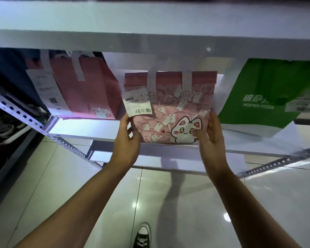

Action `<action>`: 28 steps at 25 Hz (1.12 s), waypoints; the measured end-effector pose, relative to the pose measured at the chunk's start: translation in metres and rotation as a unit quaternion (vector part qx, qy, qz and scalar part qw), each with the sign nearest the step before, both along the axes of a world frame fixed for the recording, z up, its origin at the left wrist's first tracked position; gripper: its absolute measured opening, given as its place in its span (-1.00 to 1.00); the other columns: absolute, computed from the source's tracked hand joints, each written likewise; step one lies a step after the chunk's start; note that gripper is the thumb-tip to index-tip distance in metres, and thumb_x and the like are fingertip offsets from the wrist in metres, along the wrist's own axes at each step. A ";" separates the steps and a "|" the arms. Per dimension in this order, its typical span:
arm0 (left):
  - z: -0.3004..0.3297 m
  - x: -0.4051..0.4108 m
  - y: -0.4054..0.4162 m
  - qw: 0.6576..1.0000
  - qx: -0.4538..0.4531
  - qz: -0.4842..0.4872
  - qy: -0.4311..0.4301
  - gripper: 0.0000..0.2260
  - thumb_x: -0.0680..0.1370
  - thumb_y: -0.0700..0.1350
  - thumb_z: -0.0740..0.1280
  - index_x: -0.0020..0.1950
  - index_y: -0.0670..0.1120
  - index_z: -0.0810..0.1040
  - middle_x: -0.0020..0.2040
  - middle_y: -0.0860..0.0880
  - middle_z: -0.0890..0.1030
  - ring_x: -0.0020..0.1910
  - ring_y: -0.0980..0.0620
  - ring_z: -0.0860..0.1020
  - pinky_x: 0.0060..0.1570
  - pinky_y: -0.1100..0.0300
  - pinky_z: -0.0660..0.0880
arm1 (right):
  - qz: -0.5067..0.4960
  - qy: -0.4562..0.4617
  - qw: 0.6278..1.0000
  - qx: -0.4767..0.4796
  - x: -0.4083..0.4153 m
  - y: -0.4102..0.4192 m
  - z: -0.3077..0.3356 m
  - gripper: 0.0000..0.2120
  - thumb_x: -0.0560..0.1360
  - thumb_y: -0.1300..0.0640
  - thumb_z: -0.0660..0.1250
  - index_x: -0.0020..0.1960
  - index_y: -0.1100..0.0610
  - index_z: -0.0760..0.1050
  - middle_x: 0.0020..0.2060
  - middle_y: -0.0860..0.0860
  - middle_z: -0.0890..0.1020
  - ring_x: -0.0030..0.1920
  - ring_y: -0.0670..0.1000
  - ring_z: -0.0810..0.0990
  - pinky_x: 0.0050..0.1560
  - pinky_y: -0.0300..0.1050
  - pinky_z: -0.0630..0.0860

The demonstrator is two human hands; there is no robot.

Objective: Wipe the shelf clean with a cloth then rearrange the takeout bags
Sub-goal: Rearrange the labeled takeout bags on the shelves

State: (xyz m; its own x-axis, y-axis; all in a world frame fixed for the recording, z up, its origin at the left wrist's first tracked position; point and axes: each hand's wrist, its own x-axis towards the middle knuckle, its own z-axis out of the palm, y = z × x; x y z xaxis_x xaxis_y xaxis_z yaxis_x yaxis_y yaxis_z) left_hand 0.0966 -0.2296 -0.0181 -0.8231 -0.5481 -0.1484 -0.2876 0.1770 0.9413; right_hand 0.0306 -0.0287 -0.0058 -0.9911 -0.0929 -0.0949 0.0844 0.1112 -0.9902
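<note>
The pink cat-print takeout bag (170, 108) stands upright on the white shelf (89, 129), its bottom edge near the shelf's front lip, between the plain pink takeout bag (89, 90) on its left and the green Mister Pizza bag (268, 93) on its right. A white receipt label (137, 102) with a barcode hangs on its upper left front.

The left hand (127, 138) holds the bag's lower left corner, thumb on the front face and fingers curled round the side edge. The right hand (210, 138) grips the lower right corner the same way, thumb on the cat drawing, fingers along the side. So both grips are pinching the bag, one at each bottom corner.

The bag looks like thin paper or non-woven fabric, flat-sided and probably light; its walls would likely buckle if squeezed hard, and the contents cannot be seen. Holding it low at both corners seems sound for sliding it level along the shelf; the two white strap handles (186, 83) at the top would suit lifting. The label looks loosely fixed and may tear if caught.

No cloth is in view, so this appears to be the rearranging step.
</note>
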 end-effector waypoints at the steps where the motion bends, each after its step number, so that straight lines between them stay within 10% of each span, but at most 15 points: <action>1: -0.008 -0.010 -0.004 1.000 -0.012 -0.004 0.005 -0.51 0.62 -0.27 0.22 0.45 0.19 0.28 0.16 0.44 0.49 0.21 0.30 0.50 0.02 0.37 0.52 | -0.001 0.009 1.000 0.005 -0.010 -0.005 -0.009 -0.30 0.44 0.13 0.32 0.55 -0.14 0.26 0.42 -0.10 0.49 0.40 -0.05 0.48 0.39 0.18 0.47; 7: -0.031 -0.052 -0.029 0.998 -0.054 -0.003 -0.015 -0.71 0.52 -0.14 0.21 0.22 0.06 0.30 0.25 -0.04 0.49 0.20 -0.01 0.50 0.20 0.02 0.51 | -0.003 0.021 1.000 0.003 -0.042 -0.035 -0.037 -0.29 0.56 0.26 0.32 0.57 -0.20 0.17 0.44 -0.14 0.46 0.39 -0.09 0.46 0.40 0.09 0.46; 16: -0.031 -0.065 -0.036 0.998 -0.055 0.023 -0.035 -0.72 0.56 -0.18 0.25 0.18 0.09 0.27 0.30 -0.06 0.45 0.23 -0.02 0.45 0.30 -0.02 0.43 | -0.014 0.005 1.000 -0.004 -0.057 -0.040 -0.047 -0.29 0.57 0.36 0.33 0.60 -0.08 0.18 0.40 -0.07 0.51 0.23 -0.35 0.51 0.04 -0.49 0.51; 28: -0.040 -0.041 0.031 0.997 -0.039 0.060 -0.038 -0.48 0.62 -0.18 0.25 0.55 0.03 0.19 0.46 -0.04 0.31 0.34 -0.01 0.36 0.29 0.04 0.36 | -0.075 -0.074 0.988 0.114 -0.062 0.010 -0.066 -0.29 0.59 0.22 0.31 0.61 -0.18 0.12 0.39 0.09 0.49 0.41 0.07 0.47 0.44 0.06 0.39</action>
